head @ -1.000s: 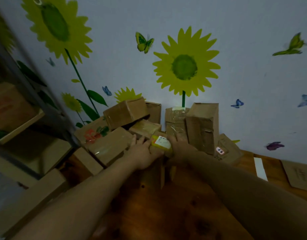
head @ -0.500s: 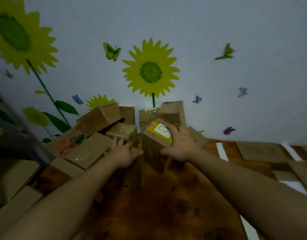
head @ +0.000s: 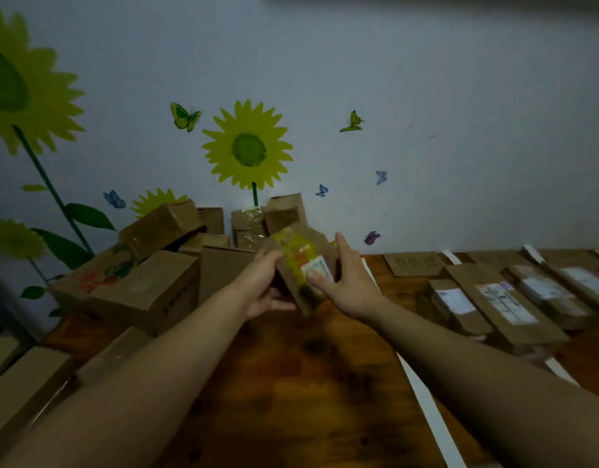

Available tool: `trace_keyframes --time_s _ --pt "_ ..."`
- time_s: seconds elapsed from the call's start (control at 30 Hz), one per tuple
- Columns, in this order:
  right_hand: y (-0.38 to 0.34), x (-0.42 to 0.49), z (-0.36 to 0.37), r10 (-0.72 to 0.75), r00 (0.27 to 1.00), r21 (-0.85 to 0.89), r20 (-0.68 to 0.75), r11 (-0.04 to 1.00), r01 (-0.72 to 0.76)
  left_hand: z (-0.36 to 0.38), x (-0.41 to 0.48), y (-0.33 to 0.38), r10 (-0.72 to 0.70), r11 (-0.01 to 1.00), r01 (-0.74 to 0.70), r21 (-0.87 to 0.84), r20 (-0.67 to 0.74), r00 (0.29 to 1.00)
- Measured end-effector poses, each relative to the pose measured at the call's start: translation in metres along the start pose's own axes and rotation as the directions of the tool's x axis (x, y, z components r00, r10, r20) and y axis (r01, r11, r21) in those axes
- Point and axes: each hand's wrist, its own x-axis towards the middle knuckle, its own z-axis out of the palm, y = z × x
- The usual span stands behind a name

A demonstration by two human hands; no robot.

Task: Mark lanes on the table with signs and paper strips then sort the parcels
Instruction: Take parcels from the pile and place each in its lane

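Here, in the head view, you have one parcel point(head: 300, 265) lifted clear of the table point(head: 308, 383), tilted, with its yellow printed face and white label point(head: 316, 266) turned up toward you. Your right hand point(head: 350, 287) grasps its right edge, thumb laid across the label and fingers behind. Your left hand point(head: 262, 285) holds the left edge, thumb on top and fingers curled beneath. The parcel hangs just in front of the unsorted pile of boxes point(head: 156, 265) against the wall, and well apart from the sorted parcels point(head: 501, 302) lying in rows on the right. A white paper strip point(head: 430, 410) runs along the table between you and those rows, and a cardboard sign point(head: 413, 263) lies at the head of the nearest lane; its writing is too blurred to read. The lanes look laid already, so judge this as the sorting step, at the point of reading the label. Next you will need to match that label to a sign, carry the parcel right across the strip, and set it flat in its lane without nudging the strip or the parcels already placed.
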Motion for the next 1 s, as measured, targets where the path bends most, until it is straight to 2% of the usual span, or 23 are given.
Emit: trace_keyframes --time_s 0.07,0.17,0.27,0.33,0.43,0.6,0.67,0.73,0.87,1.0 --pt "-0.002 -0.009 -0.010 0.081 0.997 0.157 -0.009 0.985 -0.078 0.010 -0.008 -0.006 0.092 0.995 -0.091 0.035 -0.020 0.996" --pt "-0.001 -0.017 -0.021 0.105 0.991 0.144 -0.081 0.985 -0.093 0.032 -0.022 -0.012 0.160 0.979 -0.159 0.128 0.002 0.987" --pt "0.003 -0.031 -0.036 0.107 0.993 0.174 -0.050 0.980 -0.097 0.046 -0.026 -0.015 0.205 0.971 -0.200 0.134 -0.028 0.978" --pt "0.010 -0.040 -0.046 0.064 0.998 0.153 -0.010 0.986 -0.062 0.056 -0.026 -0.015 0.189 0.981 -0.184 0.060 -0.075 0.979" --pt "0.017 -0.048 -0.065 0.039 0.997 0.147 -0.059 0.989 -0.030 0.077 -0.024 -0.016 0.193 0.981 -0.191 0.026 -0.129 0.973" --pt "0.035 -0.058 -0.114 0.100 0.995 0.309 -0.006 0.947 -0.093 0.120 -0.025 -0.025 0.142 0.981 -0.138 0.136 -0.022 0.990" --pt "0.049 -0.065 -0.131 0.066 0.997 0.154 -0.048 0.986 -0.057 0.142 -0.024 -0.027 0.106 0.950 -0.107 0.294 0.018 0.994" --pt "0.064 -0.071 -0.146 0.027 0.994 0.010 -0.102 1.000 -0.026 0.162 -0.022 -0.031 0.121 0.928 -0.112 0.356 -0.002 0.993" --pt "0.091 -0.086 -0.175 -0.104 0.991 -0.040 -0.080 0.994 0.102 0.190 -0.009 -0.044 0.184 0.949 -0.174 0.264 -0.014 0.983" --pt "0.120 -0.104 -0.197 -0.151 0.984 -0.058 0.100 0.986 0.157 0.218 -0.001 -0.063 0.186 0.969 -0.177 0.171 -0.040 0.982"
